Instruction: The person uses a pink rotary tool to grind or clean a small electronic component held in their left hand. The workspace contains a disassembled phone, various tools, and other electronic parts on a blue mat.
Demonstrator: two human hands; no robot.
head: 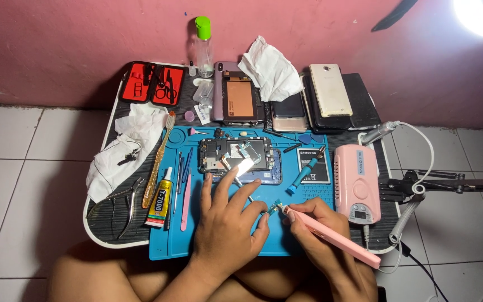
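On the crowded table's blue mat, near its front edge, left hand fingers pinch a small part while right hand fingers grip a pink rotary tool.

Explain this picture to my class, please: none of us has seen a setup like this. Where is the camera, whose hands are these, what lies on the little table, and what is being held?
The camera sits on the person's head and looks down, so both hands are their own. No machine is at work.

The left hand pinches a small circuit part over a blue work mat. The right hand grips a pink pen-shaped tool, its tip at that part.

On the mat lies an opened phone with its insides showing, and beside it a phone battery. Left of the mat are a glue tube, pliers and a toothbrush. A pink control box stands on the right. At the back are a stack of phones, a white tissue and a red tool case.
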